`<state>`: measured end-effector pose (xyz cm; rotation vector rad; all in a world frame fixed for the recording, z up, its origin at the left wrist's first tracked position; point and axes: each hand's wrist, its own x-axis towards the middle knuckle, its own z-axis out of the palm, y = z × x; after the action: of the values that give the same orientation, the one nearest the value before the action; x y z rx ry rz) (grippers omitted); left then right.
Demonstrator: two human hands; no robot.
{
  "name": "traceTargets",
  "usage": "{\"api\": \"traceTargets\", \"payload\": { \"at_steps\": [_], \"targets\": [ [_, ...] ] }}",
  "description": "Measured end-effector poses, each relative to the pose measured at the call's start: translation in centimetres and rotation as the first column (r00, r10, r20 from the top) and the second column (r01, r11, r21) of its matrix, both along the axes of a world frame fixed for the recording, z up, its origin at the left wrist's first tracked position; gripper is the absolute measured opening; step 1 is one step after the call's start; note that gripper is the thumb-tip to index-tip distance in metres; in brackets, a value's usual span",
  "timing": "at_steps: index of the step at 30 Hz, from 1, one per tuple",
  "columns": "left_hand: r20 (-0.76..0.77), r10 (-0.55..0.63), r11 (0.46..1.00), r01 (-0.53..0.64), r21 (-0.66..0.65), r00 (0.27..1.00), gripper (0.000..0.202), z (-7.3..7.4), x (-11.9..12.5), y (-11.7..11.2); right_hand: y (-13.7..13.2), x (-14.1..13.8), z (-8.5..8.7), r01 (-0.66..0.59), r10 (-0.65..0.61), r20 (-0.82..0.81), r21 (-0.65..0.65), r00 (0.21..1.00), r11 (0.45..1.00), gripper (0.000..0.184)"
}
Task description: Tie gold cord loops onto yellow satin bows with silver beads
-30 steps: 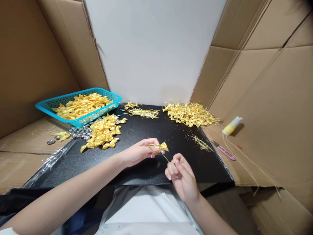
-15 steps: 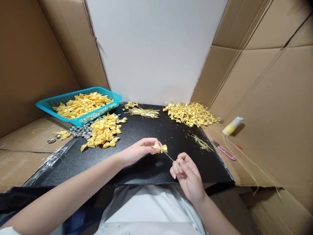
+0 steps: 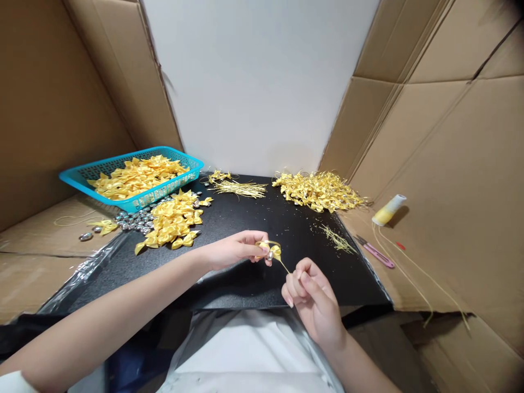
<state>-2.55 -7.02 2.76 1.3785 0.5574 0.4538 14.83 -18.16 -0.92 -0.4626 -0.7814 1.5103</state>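
My left hand point(image 3: 237, 250) pinches a small yellow ribbon bow point(image 3: 273, 251) above the black mat point(image 3: 254, 284). A thin gold wire point(image 3: 282, 265) runs from the bow down to my right hand point(image 3: 311, 297), whose fingers are closed on the wire's end. A small silver piece sits at the bow's middle. Both hands hover near the mat's front edge.
A teal basket point(image 3: 135, 183) of yellow bows stands at the left, with a loose heap of bows point(image 3: 174, 221) and silver beads point(image 3: 133, 220) beside it. Gold wires point(image 3: 241, 189) and a pile of finished bows point(image 3: 317, 191) lie at the back. Pink snips point(image 3: 376, 254), a thread spool point(image 3: 388, 210).
My right hand has shifted slightly right and down, drawing the wire with it. The bow has turned a little in my left fingers and a wire loop now shows over it.
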Motion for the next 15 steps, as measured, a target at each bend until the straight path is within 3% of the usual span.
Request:
{"api": "traceTargets", "payload": {
  "at_steps": [4,7,10,15],
  "targets": [
    [0.033,-0.004,0.997,0.001,0.083,0.999,0.025,0.2,0.1,-0.3,-0.3,-0.2,0.8,-0.027,-0.005,-0.163,-0.196,0.987,0.98,0.016],
    [0.059,0.01,0.994,-0.016,0.11,0.998,0.027,0.4,0.2,-0.7,-0.2,-0.4,0.6,0.014,-0.07,-0.168,-0.315,0.983,0.949,0.018],
    [0.074,0.01,0.993,-0.018,0.115,0.997,0.027,0.4,0.4,-1.1,-0.2,-0.9,0.0,0.05,-0.097,-0.118,-0.349,0.988,0.936,0.02],
    [0.12,0.019,0.995,-0.031,0.1,0.993,0.024,-0.1,0.6,-1.2,-0.4,-2.2,-0.5,0.004,-0.054,-0.126,-0.363,0.991,0.932,0.027]
  ]
}}
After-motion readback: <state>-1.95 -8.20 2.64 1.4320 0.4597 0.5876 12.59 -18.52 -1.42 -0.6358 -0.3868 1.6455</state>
